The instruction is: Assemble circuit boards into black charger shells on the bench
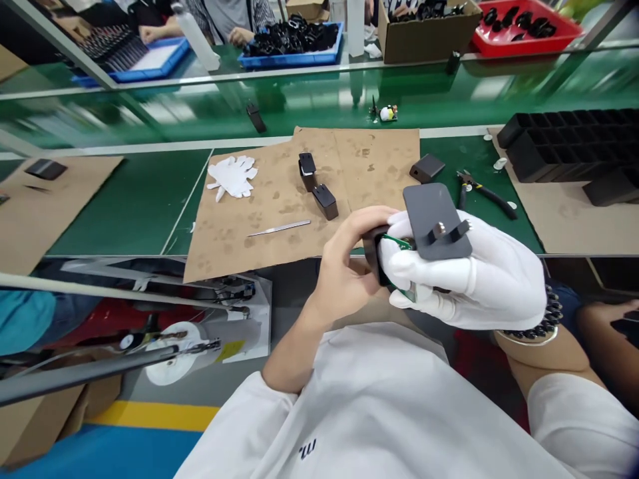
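Note:
My bare left hand (344,266) grips a black plastic housing (374,256) from its left side. In its white glove, my right hand (464,279) is closed around a green circuit board (399,242) that sits partly inside the housing's open side. A flat black cover (432,216) with metal prongs rests tilted on the gloved fingers, with its prongs facing up. Beyond my hands, two black adapters (325,201) stand on brown cardboard (269,249), near metal tweezers (279,228) and a spare white glove (233,177).
A black housing (427,168) and pliers (486,193) lie behind my right hand. Rows of black housings (569,146) stand at the right. Past them runs a green conveyor (200,113) with small parts. Across it are people, a blue tray (292,61) and a red tray (529,48).

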A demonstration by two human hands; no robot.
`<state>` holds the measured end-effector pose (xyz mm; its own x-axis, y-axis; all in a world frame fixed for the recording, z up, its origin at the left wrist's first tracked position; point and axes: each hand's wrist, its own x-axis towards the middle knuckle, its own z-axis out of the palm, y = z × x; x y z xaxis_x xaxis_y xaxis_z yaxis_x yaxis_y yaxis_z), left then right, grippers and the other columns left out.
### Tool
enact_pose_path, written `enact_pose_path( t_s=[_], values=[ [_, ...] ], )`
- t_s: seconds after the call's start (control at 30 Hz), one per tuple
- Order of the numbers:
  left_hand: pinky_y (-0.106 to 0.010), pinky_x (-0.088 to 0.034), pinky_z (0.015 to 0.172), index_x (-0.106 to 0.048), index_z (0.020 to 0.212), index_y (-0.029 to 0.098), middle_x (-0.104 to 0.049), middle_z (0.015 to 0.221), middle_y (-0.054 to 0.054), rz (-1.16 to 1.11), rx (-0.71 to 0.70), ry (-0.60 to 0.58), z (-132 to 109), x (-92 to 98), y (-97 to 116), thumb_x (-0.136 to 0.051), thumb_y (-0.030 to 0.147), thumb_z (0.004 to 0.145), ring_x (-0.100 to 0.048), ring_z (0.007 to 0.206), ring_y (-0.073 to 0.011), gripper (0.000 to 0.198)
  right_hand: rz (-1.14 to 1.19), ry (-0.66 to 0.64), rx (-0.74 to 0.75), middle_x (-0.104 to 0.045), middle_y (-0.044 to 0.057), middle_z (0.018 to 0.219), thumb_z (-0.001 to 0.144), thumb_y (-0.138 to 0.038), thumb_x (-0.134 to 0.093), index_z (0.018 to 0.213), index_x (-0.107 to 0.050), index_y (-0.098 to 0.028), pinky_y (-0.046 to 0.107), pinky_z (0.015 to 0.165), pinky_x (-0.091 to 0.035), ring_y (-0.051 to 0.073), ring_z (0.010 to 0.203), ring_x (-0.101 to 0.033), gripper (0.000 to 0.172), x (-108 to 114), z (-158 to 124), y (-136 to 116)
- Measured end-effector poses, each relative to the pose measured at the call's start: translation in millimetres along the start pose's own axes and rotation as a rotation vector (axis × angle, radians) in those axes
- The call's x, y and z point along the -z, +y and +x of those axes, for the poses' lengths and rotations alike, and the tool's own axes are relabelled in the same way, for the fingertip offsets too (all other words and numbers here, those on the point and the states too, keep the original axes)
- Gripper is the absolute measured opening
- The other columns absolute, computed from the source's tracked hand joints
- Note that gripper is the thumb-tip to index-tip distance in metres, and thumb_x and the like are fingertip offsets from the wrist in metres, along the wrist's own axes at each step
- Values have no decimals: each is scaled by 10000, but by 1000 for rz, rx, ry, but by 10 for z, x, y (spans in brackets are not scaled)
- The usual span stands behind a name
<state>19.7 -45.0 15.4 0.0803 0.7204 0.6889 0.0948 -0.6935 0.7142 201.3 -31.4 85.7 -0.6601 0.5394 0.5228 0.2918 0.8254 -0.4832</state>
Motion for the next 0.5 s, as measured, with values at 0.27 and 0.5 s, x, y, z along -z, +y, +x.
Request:
enact_pose_path(
  t_s=[0.27,0.5],
  values=[
    [-274,-585,915,-625,1208,290,-708,1200,2,-43,23,6,29,-39,-54,-827,359,817,-693,1126,-181,446,14,-11,-174,-671,29,805,951,-262,-568,903,-655,-204,329,704,-545,197,791,-667,115,-21,71,-103],
    [-287,-567,894,-618,1221,280,-705,1197,1,3,122,-27,-31,-56,-168,-769,218,807,-694,1068,-176,445,-137,38,-90,-718,22,928,899,-304,-652,1042,-697,-287,354,754,-555,222,900,-688,151,-90,-78,65]
  ],
)
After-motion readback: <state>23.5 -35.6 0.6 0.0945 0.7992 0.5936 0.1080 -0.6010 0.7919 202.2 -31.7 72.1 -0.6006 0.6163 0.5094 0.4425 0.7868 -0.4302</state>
